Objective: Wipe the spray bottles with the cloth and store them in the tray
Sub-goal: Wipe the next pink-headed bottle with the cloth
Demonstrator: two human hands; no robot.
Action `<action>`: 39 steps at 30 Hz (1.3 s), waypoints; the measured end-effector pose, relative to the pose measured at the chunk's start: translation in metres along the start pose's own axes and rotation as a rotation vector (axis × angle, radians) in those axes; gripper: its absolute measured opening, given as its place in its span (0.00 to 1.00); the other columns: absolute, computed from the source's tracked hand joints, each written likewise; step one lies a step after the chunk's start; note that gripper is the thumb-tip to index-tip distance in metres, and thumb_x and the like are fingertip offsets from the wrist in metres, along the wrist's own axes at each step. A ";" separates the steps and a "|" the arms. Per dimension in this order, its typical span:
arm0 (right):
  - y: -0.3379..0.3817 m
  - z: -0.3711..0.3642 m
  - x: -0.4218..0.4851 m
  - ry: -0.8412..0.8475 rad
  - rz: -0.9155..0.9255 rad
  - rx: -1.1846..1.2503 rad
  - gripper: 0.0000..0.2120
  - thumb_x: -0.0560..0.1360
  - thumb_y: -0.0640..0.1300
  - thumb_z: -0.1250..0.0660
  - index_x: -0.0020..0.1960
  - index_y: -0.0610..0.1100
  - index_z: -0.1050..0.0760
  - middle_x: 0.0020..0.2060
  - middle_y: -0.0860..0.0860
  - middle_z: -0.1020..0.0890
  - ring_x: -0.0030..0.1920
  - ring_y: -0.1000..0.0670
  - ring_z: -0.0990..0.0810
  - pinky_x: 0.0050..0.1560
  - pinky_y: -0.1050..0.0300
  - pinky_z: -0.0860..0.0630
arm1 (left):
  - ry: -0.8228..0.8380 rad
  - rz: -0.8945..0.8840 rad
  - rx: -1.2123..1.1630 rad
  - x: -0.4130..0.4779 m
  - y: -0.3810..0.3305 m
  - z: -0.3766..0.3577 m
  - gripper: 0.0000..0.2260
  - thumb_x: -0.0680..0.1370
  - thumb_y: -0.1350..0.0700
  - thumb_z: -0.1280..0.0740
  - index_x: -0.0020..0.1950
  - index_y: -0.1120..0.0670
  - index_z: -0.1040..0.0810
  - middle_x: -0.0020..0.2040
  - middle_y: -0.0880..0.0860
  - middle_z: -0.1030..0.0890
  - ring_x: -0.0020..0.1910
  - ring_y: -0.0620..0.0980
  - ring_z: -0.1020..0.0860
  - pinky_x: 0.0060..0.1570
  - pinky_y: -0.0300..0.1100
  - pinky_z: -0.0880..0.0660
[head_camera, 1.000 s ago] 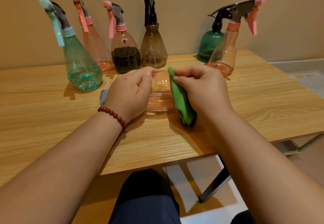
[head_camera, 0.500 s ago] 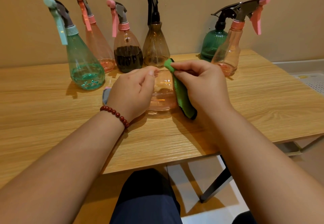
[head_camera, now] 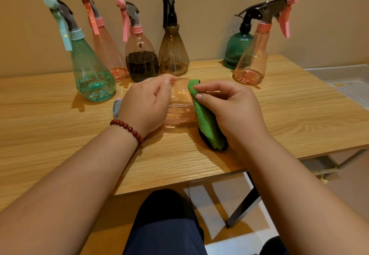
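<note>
Since half a second ago the right hand (head_camera: 235, 111) has slid the green cloth (head_camera: 207, 123) toward the near side along the base of the held bottle (head_camera: 179, 105), so the cloth's lower end now hangs down to the table (head_camera: 60, 135). The left hand (head_camera: 147, 105) has kept its place.

At the far left of the table a teal bottle (head_camera: 91, 71) stands upright with a little liquid in its bottom. Just behind it to the right stands a pale pink bottle (head_camera: 107, 51). Next comes a dark-filled bottle (head_camera: 140, 59) with a pink trigger, then a brown bottle (head_camera: 172, 53) with a black sprayer, both near the wall.

In front of these, the left hand, with a bead bracelet (head_camera: 127, 128) on its wrist, curls its fingers and thumb over the held bottle. This clear pink bottle lies on its side at the middle of the table. A bit of its spray head pokes out to the left of the hand, and its base faces right. The green cloth lies folded against that base. The right hand pinches the cloth between thumb and curled fingers and presses it to the bottle.

Farther right and far back, a dark green bottle (head_camera: 236, 51) stands partly behind a right pink bottle (head_camera: 252, 61), whose trigger points right. Past the table's right edge lies a pale perforated tray (head_camera: 355, 93), cut off by the frame.
</note>
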State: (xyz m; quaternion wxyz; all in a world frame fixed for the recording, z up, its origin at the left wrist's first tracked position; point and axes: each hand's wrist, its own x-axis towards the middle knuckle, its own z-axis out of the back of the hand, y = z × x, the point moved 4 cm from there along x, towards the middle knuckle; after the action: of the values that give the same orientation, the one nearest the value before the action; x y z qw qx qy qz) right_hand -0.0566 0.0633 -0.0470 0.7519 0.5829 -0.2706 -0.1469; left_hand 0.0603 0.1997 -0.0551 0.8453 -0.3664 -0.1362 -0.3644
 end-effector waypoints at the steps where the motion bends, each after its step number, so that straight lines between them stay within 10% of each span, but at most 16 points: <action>1: -0.001 0.001 -0.002 0.031 -0.015 0.009 0.07 0.72 0.39 0.27 0.44 0.51 0.15 0.44 0.58 0.15 0.48 0.60 0.18 0.53 0.56 0.20 | 0.000 -0.001 0.000 0.000 0.000 0.000 0.23 0.81 0.48 0.52 0.65 0.50 0.21 0.48 0.45 0.22 0.49 0.44 0.25 0.41 0.29 0.36; 20: -0.014 0.009 0.002 0.105 -0.128 -0.248 0.04 0.72 0.43 0.25 0.40 0.51 0.17 0.43 0.56 0.16 0.48 0.55 0.18 0.52 0.52 0.20 | 0.011 -0.004 -0.013 0.001 -0.001 -0.001 0.23 0.81 0.49 0.52 0.65 0.51 0.22 0.48 0.45 0.23 0.48 0.43 0.25 0.39 0.31 0.35; 25: -0.015 0.003 0.014 0.074 -0.110 -0.369 0.08 0.74 0.42 0.28 0.38 0.52 0.21 0.39 0.63 0.22 0.41 0.65 0.27 0.38 0.76 0.34 | 0.002 -0.005 -0.026 0.000 -0.002 0.000 0.23 0.81 0.49 0.52 0.65 0.51 0.21 0.48 0.47 0.22 0.47 0.44 0.25 0.39 0.31 0.35; 31: -0.016 -0.006 0.030 -0.026 -0.175 -0.176 0.08 0.75 0.39 0.29 0.41 0.51 0.19 0.41 0.56 0.17 0.47 0.56 0.19 0.53 0.54 0.21 | 0.003 0.019 -0.009 -0.001 -0.001 0.000 0.22 0.82 0.49 0.52 0.65 0.51 0.22 0.47 0.47 0.22 0.47 0.44 0.25 0.40 0.32 0.33; 39: 0.013 0.001 0.016 0.065 0.169 -0.110 0.07 0.74 0.36 0.29 0.48 0.46 0.16 0.44 0.57 0.16 0.48 0.61 0.18 0.52 0.65 0.21 | -0.006 0.014 -0.009 -0.001 -0.001 0.000 0.22 0.82 0.49 0.52 0.64 0.51 0.21 0.47 0.47 0.22 0.46 0.43 0.26 0.40 0.29 0.36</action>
State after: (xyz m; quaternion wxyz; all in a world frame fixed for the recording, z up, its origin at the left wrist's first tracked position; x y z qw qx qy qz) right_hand -0.0459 0.0580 -0.0303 0.8009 0.5202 -0.2859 -0.0784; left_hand 0.0589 0.1998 -0.0553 0.8458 -0.3723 -0.1346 -0.3578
